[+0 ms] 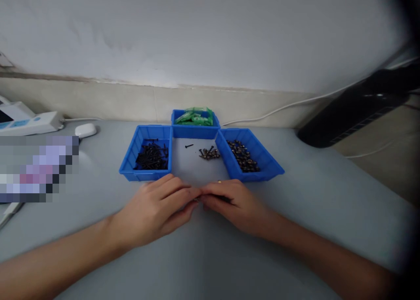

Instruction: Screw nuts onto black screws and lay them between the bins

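Note:
My left hand [164, 204] and my right hand [234, 204] meet fingertip to fingertip over the grey table. Both are closed in a pinch around something small, mostly hidden by the fingers. Just beyond them lie a single black screw [189, 146] and a little pile of screws and metal fittings [209, 154]. On the left, a blue bin [144, 176] holds many black screws [151, 156]. The right-hand blue bin [267, 164] contains many small brownish metal pieces [244, 156].
At the back, a third blue bin [196, 133] holds green plastic packets [195, 117]. A white earbud case [85, 130], a power strip [39, 124] and a blurred-out device [42, 169] sit at left. A black object [354, 107] leans at right, near a white cable [278, 109].

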The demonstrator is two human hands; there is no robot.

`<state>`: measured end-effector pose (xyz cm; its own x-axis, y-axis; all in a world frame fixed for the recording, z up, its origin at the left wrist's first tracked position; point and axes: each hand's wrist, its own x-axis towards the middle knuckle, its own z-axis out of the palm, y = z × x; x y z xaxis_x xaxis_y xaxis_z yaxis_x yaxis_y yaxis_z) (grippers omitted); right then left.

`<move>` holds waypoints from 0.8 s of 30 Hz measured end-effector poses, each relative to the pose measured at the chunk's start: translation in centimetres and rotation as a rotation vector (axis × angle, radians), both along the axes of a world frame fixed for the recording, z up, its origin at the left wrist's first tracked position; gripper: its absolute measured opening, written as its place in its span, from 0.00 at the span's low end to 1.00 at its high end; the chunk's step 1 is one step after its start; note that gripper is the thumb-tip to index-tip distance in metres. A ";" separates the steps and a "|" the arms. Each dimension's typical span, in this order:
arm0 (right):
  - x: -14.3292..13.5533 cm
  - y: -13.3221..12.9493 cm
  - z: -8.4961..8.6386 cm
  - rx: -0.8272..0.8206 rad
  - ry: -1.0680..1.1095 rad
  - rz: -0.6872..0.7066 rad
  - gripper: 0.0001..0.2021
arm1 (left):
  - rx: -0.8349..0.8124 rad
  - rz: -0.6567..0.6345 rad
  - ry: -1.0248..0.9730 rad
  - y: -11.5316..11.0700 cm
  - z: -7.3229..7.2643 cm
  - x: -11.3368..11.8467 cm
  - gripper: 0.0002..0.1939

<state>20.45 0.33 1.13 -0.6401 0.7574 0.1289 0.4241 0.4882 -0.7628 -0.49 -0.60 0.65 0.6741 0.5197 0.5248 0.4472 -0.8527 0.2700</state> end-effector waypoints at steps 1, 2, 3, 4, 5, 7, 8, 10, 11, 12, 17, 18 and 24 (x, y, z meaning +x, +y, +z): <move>0.0 0.0 0.0 0.010 -0.005 -0.005 0.07 | -0.008 -0.012 -0.002 0.0 0.0 -0.1 0.10; -0.1 0.0 0.0 0.017 -0.009 -0.009 0.07 | -0.022 -0.024 -0.008 0.0 0.0 -0.1 0.10; -0.1 0.0 0.0 0.023 -0.012 -0.011 0.08 | -0.040 -0.034 -0.019 0.0 0.0 -0.1 0.09; -0.1 0.0 0.1 0.030 -0.015 -0.010 0.08 | -0.059 -0.044 -0.032 0.0 0.0 -0.2 0.08; -0.1 -0.1 0.1 0.043 -0.017 -0.007 0.08 | -0.079 -0.049 -0.043 0.0 0.0 -0.1 0.08; -0.1 -0.2 0.3 0.073 -0.018 0.008 0.06 | -0.116 -0.046 -0.045 0.1 0.0 -0.1 0.07; -0.1 -0.3 0.5 0.084 -0.017 0.015 0.04 | -0.133 -0.038 -0.038 0.2 -0.1 -0.1 0.07; -0.1 -0.4 0.7 0.092 -0.019 0.025 0.04 | -0.158 -0.024 -0.017 0.2 -0.2 -0.1 0.06; -0.1 -0.4 0.7 0.102 -0.026 0.029 0.05 | -0.161 -0.022 -0.008 0.3 -0.2 -0.1 0.06; 0.0 -0.4 0.7 0.122 -0.042 0.029 0.06 | -0.154 -0.025 -0.002 0.3 -0.2 -0.1 0.06; 0.1 -0.1 0.2 0.233 -0.132 0.033 0.08 | -0.075 -0.044 0.027 0.2 -0.3 -0.1 0.06; 0.1 -0.1 0.1 0.234 -0.137 0.034 0.08 | -0.073 -0.040 0.037 0.2 -0.3 -0.1 0.06; 0.3 0.1 0.2 0.235 -0.136 0.020 0.05 | -0.132 0.003 0.077 0.4 -0.6 -0.1 0.08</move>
